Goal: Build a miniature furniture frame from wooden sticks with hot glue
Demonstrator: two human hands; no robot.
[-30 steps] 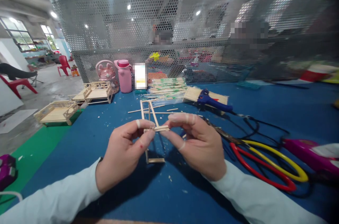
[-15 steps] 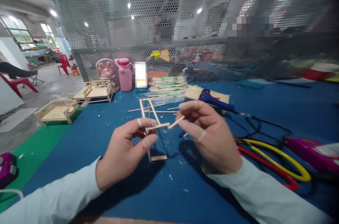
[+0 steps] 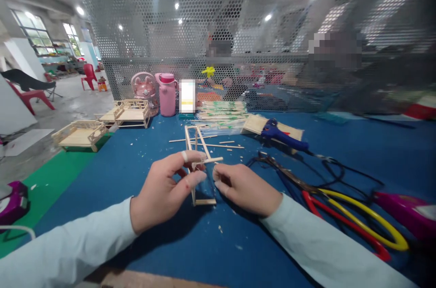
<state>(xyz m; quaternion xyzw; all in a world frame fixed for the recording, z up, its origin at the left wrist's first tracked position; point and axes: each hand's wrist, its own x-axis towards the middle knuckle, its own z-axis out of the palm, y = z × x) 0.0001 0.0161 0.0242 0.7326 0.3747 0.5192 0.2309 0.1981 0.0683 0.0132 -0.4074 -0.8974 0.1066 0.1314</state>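
A small frame of thin wooden sticks [image 3: 205,202] stands on the blue tabletop, partly behind my fingers. My left hand [image 3: 170,186] is closed on it, thumb and forefinger pinched near its middle. From those fingertips a short wooden stick [image 3: 214,160] juts out to the right. My right hand [image 3: 247,188] has its fingertips pressed together just right of the frame and close to my left fingertips. Whatever lies in that pinch is hidden. Pale wraps cover some of my fingertips.
Scissors with red and yellow handles [image 3: 368,220] lie at right, below a blue glue gun [image 3: 284,137] resting on a wooden piece. Bundled sticks [image 3: 221,113] and a pink flask [image 3: 167,97] stand at the back. Miniature wooden beds [image 3: 80,136] sit at left. A mesh panel rises behind.
My right hand has come down and left, from holding a short stick up to pinching beside the frame. The scissors are uncovered. The view has shifted slightly.
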